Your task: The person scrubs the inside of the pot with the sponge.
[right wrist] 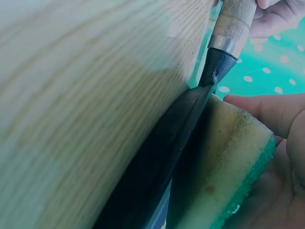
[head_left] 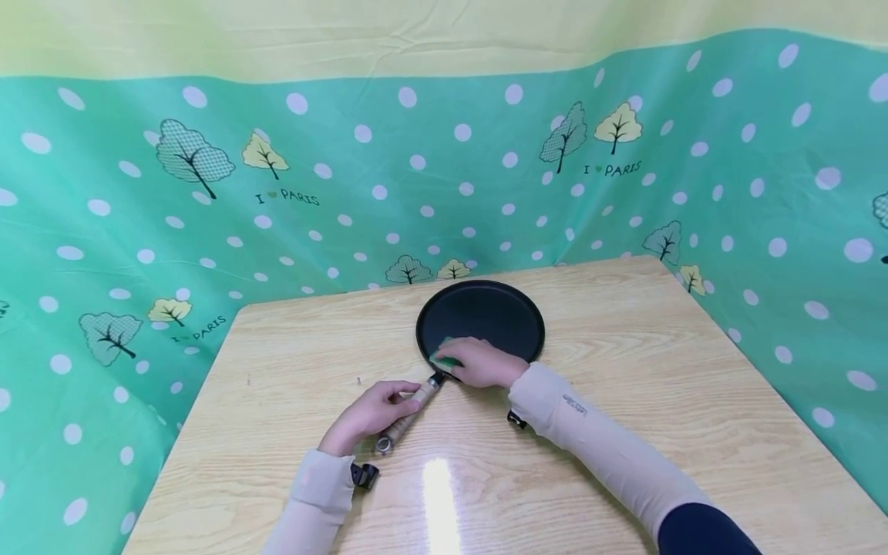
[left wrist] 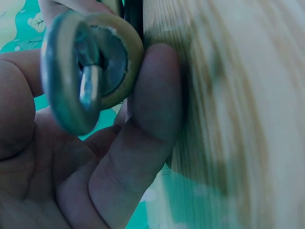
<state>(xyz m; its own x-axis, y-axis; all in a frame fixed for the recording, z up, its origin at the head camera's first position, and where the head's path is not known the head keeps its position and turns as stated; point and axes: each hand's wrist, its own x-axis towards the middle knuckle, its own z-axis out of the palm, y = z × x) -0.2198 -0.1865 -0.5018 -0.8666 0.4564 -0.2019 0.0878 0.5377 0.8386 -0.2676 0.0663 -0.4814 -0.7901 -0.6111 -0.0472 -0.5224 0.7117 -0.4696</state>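
A rectangular table with a pale wood-grain top [head_left: 610, 331] fills the lower middle of the head view, and a bright streak of reflected light [head_left: 440, 501] lies across it toward 6 o'clock. Green cloth [head_left: 444, 185] with white dots, yellow and grey trees and the words "I PARIS" hangs around it at 9, 12 and 3 o'clock, topped by a pale yellow band [head_left: 444, 46].

A round, shallow black pan [head_left: 486, 312] rests near the table's far edge, its straight, wood-coloured handle [head_left: 407, 421] pointing to 7 o'clock. The left hand [head_left: 378, 406] holds this handle midway, thumb and fingers bent around it. The right hand [head_left: 479, 362] reaches over the pan's 6 o'clock side, gripping a green-and-yellow sponge [right wrist: 224, 157] between thumb and fingers, just inside the rim at about 8 o'clock.

The head view shows mostly the sponge's green; the right wrist view reveals thick yellowish foam with brown spots toward the pan and a rough green layer toward the palm. That view also shows a silver metal collar [right wrist: 224, 44] joining handle and black neck. The left wrist view brings up a thick metal ring [left wrist: 51, 78] at the handle's end.
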